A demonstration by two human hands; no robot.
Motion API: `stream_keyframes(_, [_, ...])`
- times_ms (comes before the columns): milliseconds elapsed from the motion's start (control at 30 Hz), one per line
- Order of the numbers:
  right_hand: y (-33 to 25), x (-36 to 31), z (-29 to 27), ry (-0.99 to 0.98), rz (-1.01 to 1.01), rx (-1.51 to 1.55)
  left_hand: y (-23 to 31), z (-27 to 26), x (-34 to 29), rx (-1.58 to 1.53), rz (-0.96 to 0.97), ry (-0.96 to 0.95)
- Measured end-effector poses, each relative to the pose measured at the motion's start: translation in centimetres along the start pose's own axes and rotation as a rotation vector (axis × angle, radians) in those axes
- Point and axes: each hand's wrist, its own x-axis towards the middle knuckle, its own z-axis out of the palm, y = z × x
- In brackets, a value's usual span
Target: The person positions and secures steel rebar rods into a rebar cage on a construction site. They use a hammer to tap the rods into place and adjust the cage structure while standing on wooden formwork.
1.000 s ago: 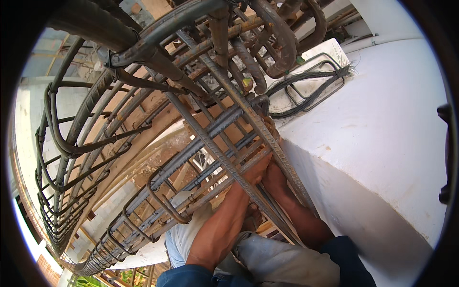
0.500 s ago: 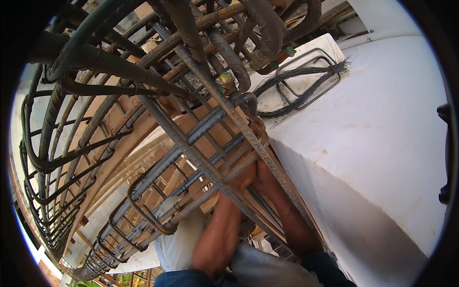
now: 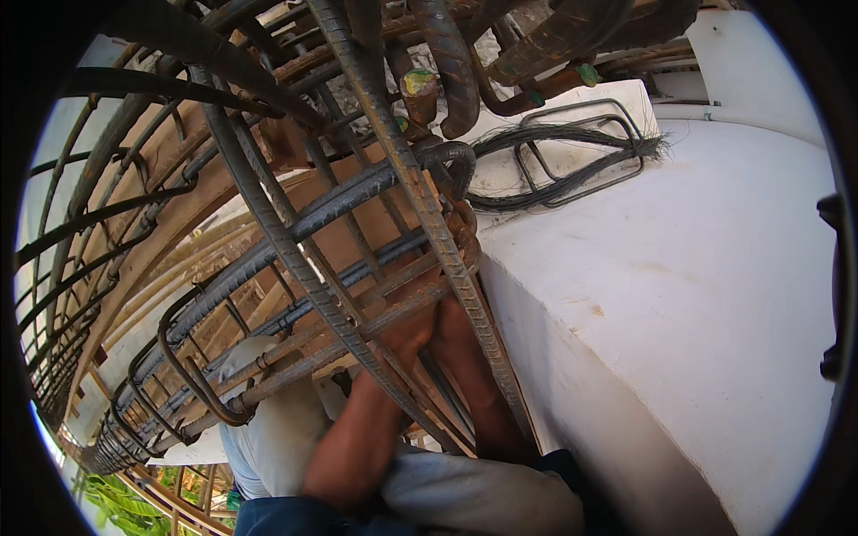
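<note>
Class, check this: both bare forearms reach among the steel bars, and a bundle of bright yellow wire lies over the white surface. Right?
The colour is wrong: in the head view the bundle of wire is dark. The forearms and steel bars are as stated.

Daylight is bright; edges bend, ringed in black.

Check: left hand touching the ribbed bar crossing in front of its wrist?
Cannot tell: the head view shows the ribbed bar overlapping the left hand at the wrist, neither contact nor gap plain.
</note>
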Motion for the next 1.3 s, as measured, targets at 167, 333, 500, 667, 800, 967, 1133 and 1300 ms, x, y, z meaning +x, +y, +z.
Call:
stream_keyframes(167, [0.4,-1.0,-0.1,0.019,-0.005,-0.023,2.8,1.7,-0.2,0.086,-0.127,0.031])
stream_keyframes(333, [0.9,-1.5,-0.4,0.049,-0.007,-0.040,6.3,2.9,-0.6,0.398,-0.190,0.002])
stream_keyframes(500, [0.6,-1.5,-0.3,0.056,0.001,-0.044,7.2,3.4,-0.6,0.317,-0.127,-0.050])
stream_keyframes(667, [0.3,-2.7,-1.0,0.052,0.017,-0.046,7.2,3.3,-1.7,0.528,-0.196,-0.127])
stream_keyframes(800, [0.3,-3.5,-1.4,0.052,0.046,-0.057,5.6,3.6,-3.4,0.319,-0.341,-0.141])
stream_keyframes(967, [-0.4,-2.6,-0.6,0.075,0.071,-0.034,4.1,2.7,-3.0,0.321,-0.153,-0.049])
stream_keyframes(1133, [-0.4,-2.2,-0.3,0.076,0.076,-0.027,4.0,1.8,-3.4,0.320,-0.237,-0.063])
stream_keyframes(1300, [0.1,-2.1,0.0,0.091,0.078,-0.020,3.8,2.0,-2.8,0.267,-0.098,0.000])
